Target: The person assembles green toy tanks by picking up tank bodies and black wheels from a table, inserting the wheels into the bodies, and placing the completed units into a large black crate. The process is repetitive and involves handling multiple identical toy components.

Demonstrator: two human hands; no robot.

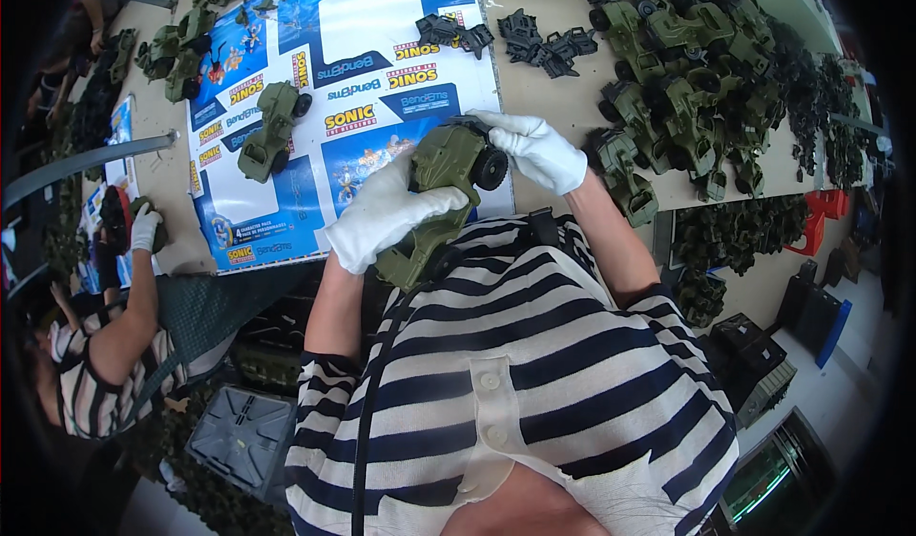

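My left hand (pixel 389 214), in a white glove, wraps round the body of an olive-green toy army truck (pixel 447 159). The truck is held tilted above the table's near edge, its black wheel (pixel 490 168) facing right. My right hand (pixel 536 150), also gloved, pinches the truck's dark far end with thumb and fingers. Whether a small separate part sits under those fingertips I cannot make out. Another green toy truck (pixel 271 132) lies on the printed sheet (pixel 358 97) to the left. Dark plastic parts (pixel 546 44) lie beyond my right hand.
A large heap of green toy trucks (pixel 682 69) covers the table's right side, with black parts (pixel 821 107) beyond it. More trucks (pixel 181 54) lie at the far left. A co-worker's gloved hand (pixel 145 228) is at the left. A grey crate (pixel 240 436) stands below the table.
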